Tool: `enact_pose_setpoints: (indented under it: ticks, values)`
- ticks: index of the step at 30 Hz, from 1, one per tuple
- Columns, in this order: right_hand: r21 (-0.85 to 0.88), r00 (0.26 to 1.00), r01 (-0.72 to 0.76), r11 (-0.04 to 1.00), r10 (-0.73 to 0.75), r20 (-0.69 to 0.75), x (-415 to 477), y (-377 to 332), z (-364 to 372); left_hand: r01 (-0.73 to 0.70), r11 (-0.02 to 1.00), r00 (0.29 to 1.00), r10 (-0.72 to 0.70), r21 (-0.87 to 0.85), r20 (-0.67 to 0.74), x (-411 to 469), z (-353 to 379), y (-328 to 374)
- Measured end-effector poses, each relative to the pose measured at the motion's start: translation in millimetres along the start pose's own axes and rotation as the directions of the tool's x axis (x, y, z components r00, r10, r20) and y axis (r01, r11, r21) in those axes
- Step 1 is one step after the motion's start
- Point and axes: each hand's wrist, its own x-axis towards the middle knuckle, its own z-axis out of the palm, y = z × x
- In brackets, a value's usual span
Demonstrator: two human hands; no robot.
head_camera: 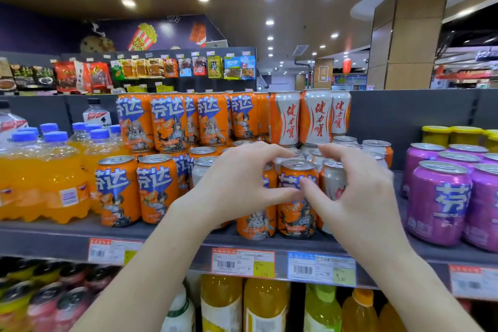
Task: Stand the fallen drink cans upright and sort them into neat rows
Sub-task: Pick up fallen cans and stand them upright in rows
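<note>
Holding the orange can (295,213) at the front edge of the shelf (54,240), centre of frame, with both hands on it. The left hand (242,183) and right hand (358,191) are each curled in a C. The thumb tips nearly meet on the can's face just under the blue lettering, and the fingers arch over behind its rim; can't tell if the fingertips touch it. The can is upright: orange body, blue-and-white characters, cartoon figure lower down, silver top with the pull tab closed. A second orange can (256,224) of the same print touches it on the left, half hidden under the left palm. A white-and-silver can (332,183) sits just right of it, behind the right thumb. The front row further left has two more of the orange print (117,191), side by side, with a gap between that pair and the hands; a plain silver can (204,170) stands back in the gap. The stacked upper tier (168,121) shows at least five orange fronts, then three white cans with red script (315,118) to their right. More silver tops are packed behind the hands, too overlapped to count. Every can in view stands upright. The right of frame has at least five purple cans (439,202), with three yellow-lidded tubs (436,135) behind them. The left of frame has orange soda bottles (62,183) with blue caps. There are four price tags (242,261) on the shelf lip.
</note>
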Motion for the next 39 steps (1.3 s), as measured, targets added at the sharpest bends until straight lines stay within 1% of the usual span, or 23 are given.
enact_pose_setpoints:
  ticks: [2,3,6,8,10,12,14,18,22,25,28,30,33,37,39]
  values:
    - [-0.156,0.998,0.048,0.987,-0.04,0.049,7.8,-0.8,6.9,0.01,0.998,0.997,-0.006,0.056,-0.076,-11.6,-8.5,-12.0]
    - [-0.227,0.995,0.045,0.973,-0.022,0.102,11.9,-1.2,9.3,0.027,0.997,0.994,-0.019,0.077,-0.112,-18.8,-13.4,-19.3]
    - [-0.415,0.961,0.067,0.907,0.053,0.271,21.2,-4.8,11.6,0.118,0.993,0.979,-0.115,0.004,-0.168,-42.7,-25.3,-42.1]
    - [-0.479,0.944,0.105,0.872,0.064,0.324,24.4,-10.6,10.1,0.17,0.985,0.967,-0.173,-0.034,-0.185,-55.1,-28.5,-53.4]
    - [-0.5,0.936,0.123,0.857,0.068,0.346,26.2,-15.1,9.1,0.189,0.98,0.964,-0.198,-0.068,-0.178,-62.8,-27.9,-58.8]
    - [-0.495,0.942,0.123,0.86,0.056,0.331,26.8,-16.2,9.8,0.194,0.974,0.961,-0.213,-0.116,-0.178,-67.3,-25.2,-60.5]
    - [-0.469,0.96,0.11,0.876,0.029,0.279,25.3,-13.4,12.3,0.21,0.968,0.952,-0.234,-0.136,-0.196,-69.8,-22.6,-62.2]
    - [-0.378,0.978,0.096,0.921,-0.017,0.208,21.6,-7.4,16.8,0.282,0.942,0.928,-0.316,-0.18,-0.199,-73.6,-17.0,-62.2]
    - [-0.276,0.984,0.043,0.96,0.007,0.178,22.2,-11.0,13.5,0.348,0.899,0.89,-0.406,-0.267,-0.208,-81.4,-4.2,-60.3]
    - [-0.193,0.979,-0.011,0.981,0.05,0.198,23.5,-17.0,7.5,0.383,0.869,0.849,-0.465,-0.315,-0.252,-86.4,3.7,-57.4]
    - [-0.145,0.98,-0.026,0.989,0.054,0.194,23.0,-20.6,4.0,0.399,0.867,0.815,-0.485,-0.299,-0.318,-90.4,6.7,-57.0]
    - [-0.128,0.98,-0.003,0.992,0.029,0.197,21.1,-22.1,4.0,0.41,0.863,0.801,-0.496,-0.297,-0.336,-92.6,6.1,-58.0]
    - [-0.177,0.977,0.061,0.982,-0.023,0.213,18.3,-23.8,6.9,0.418,0.863,0.793,-0.499,-0.283,-0.35,-95.6,4.8,-56.8]
    - [-0.199,0.975,0.055,0.978,-0.009,0.224,15.5,-26.2,11.5,0.453,0.876,0.804,-0.481,-0.164,-0.35,-96.0,8.4,-49.8]
    - [-0.185,0.973,0.053,0.981,-0.008,0.232,14.6,-25.7,13.6,0.44,0.891,0.803,-0.447,-0.114,-0.394,-95.5,10.5,-46.1]
